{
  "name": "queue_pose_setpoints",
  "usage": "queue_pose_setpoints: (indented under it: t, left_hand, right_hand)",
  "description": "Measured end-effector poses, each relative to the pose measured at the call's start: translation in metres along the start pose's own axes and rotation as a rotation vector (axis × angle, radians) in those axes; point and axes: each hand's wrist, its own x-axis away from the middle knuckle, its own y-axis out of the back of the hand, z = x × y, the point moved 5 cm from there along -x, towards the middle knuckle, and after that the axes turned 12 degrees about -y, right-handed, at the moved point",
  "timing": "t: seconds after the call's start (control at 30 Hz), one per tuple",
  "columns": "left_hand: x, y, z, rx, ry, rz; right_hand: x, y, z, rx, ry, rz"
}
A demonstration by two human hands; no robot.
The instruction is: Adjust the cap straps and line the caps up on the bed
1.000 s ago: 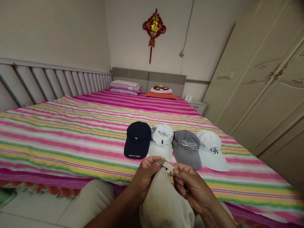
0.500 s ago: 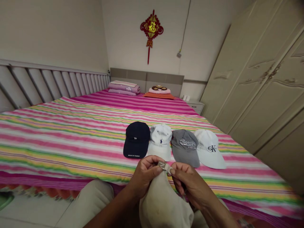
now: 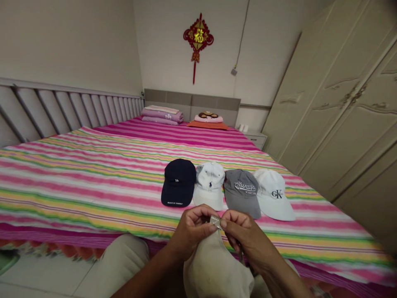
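A beige cap [image 3: 217, 265] hangs between my hands over my lap, its back strap and metal buckle [image 3: 215, 221] uppermost. My left hand [image 3: 194, 227] is closed, thumb and fingers pinching the buckle from the left. On the other side my right hand [image 3: 245, 234] pinches the strap close against the buckle; the strap end is mostly hidden by those fingers. Just beyond, a row of caps lies on the bed: a navy cap [image 3: 179, 182], a white cap with a small dark emblem [image 3: 209, 186], a grey cap with lettering [image 3: 242, 192] and a white cap with letters [image 3: 276, 194].
The caps rest on a striped bedsheet [image 3: 93, 178]. Folded purple bedding [image 3: 163, 116] and an orange pillow [image 3: 207, 125] are at the headboard [image 3: 214, 105]. A slatted rail [image 3: 83, 105] runs along the left, a wardrobe [image 3: 335, 111] along the right.
The buckle has shifted slightly right and turned, and my fingertips are closer together at it. Less of the strap shows between my hands.
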Motion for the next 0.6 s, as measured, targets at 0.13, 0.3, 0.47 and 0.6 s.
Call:
queue_pose_setpoints:
  t: [0.13,0.3,0.47,0.6]
  left_hand:
    - [0.002,0.0027,0.0013,0.032,0.011,-0.012]
    - [0.0036,0.0044,0.0036,0.042,0.032,-0.022]
    - [0.0027,0.0017,0.0006,0.003,-0.022,0.014]
    - [0.0037,0.0048,0.0046,0.131,0.021,0.012]
  right_hand:
    - [0.0007,-0.0004,0.0006,-0.021,-0.007,0.076]
    - [-0.0006,-0.0002,-0.0023,-0.045,-0.004,0.098]
    - [-0.0021,-0.0019,-0.0033,-0.039,-0.01,0.091]
    - [-0.0026,-0.001,-0.0071,-0.009,-0.051,0.142]
